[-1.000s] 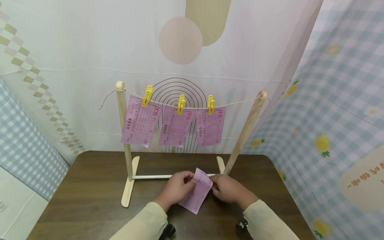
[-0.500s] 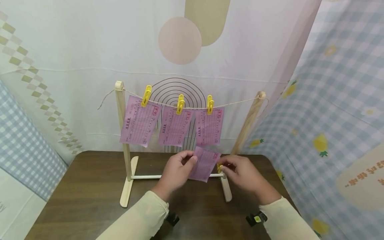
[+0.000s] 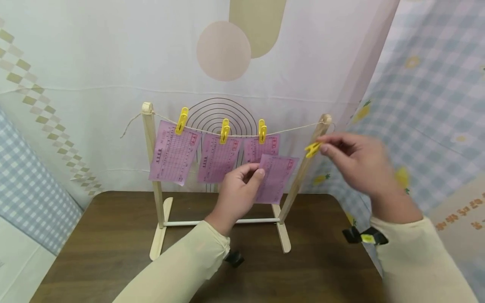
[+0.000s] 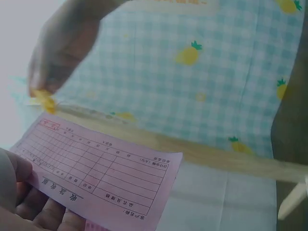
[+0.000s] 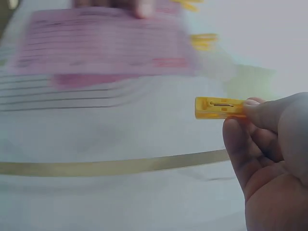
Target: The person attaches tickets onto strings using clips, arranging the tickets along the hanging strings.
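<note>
My left hand (image 3: pixel 239 189) pinches a pink receipt slip (image 3: pixel 278 179) by its left edge, thumb on the printed face. The slip hangs in front of the third pegged slip (image 3: pixel 261 146) and below the string (image 3: pixel 291 130). My right hand (image 3: pixel 360 164) pinches a yellow clothespin (image 3: pixel 313 149) between thumb and fingers, near the right wooden post. In the right wrist view the clothespin (image 5: pixel 219 108) points away from the fingertips, apart from the slip. Two more pink slips (image 3: pixel 175 153) hang further left, each under a yellow clothespin (image 3: pixel 182 121).
The string runs between a left wooden post (image 3: pixel 149 134) and a right wooden post (image 3: pixel 303 179). A white rod (image 3: pixel 219 222) joins their feet above the brown table (image 3: pixel 113 252). Patterned cloth (image 3: pixel 113 50) hangs behind, and checked cloth stands at both sides.
Both hands have risen from near the table. The left hand has carried the slip up and right towards the string. The right hand has moved away from the slip, up and right, with the clothespin.
</note>
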{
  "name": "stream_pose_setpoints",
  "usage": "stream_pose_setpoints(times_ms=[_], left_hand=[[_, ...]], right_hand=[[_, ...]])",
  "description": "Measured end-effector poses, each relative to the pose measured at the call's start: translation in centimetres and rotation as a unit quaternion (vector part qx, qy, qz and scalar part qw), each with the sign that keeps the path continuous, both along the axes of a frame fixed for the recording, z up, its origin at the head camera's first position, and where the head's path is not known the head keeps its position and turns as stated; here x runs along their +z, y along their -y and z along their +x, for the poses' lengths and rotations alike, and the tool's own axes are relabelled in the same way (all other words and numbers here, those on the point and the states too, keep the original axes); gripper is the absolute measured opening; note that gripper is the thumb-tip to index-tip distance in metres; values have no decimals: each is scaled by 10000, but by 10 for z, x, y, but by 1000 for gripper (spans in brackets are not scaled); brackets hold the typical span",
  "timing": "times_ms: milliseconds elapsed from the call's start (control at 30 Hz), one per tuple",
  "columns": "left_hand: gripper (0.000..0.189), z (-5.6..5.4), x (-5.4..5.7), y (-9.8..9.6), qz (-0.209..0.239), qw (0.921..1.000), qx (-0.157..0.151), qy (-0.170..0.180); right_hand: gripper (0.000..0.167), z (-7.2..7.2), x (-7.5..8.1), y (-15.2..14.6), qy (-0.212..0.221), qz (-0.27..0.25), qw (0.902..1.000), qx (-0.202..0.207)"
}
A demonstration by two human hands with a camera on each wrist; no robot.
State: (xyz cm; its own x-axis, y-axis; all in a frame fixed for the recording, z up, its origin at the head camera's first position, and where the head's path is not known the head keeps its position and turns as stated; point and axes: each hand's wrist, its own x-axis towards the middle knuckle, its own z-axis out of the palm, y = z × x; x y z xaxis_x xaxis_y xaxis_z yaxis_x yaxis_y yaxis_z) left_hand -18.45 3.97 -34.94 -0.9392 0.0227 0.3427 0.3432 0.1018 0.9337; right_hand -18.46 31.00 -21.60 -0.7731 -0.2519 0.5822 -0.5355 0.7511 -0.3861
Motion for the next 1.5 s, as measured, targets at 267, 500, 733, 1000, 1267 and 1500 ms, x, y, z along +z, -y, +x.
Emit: stream_pose_setpoints(times_ms=[267,500,733,1000,1267,1500], left_hand=[[32,-8,18,-25,247,9995,4,202],[30,-15,29,-46,421,9985,117,337],[28,-20,30,-57,290,9988,361,152],[28,-21,27,-59,297,9985,461,52],[27,-21,28,-60,461,9973,572,15],[26,-20,29,-61,472,9969,629,-70]], right_hand=[[19,-16,77,14,-12,668,9969,-416],[20,-31,89,23,561,1114,9916,-352],[19,-30,83,25,804,1043,9910,-257],[17,-28,76,27,846,1022,9910,-169],[18,-26,74,27,967,1013,9899,-225],[18,-24,75,28,960,957,9906,-201]])
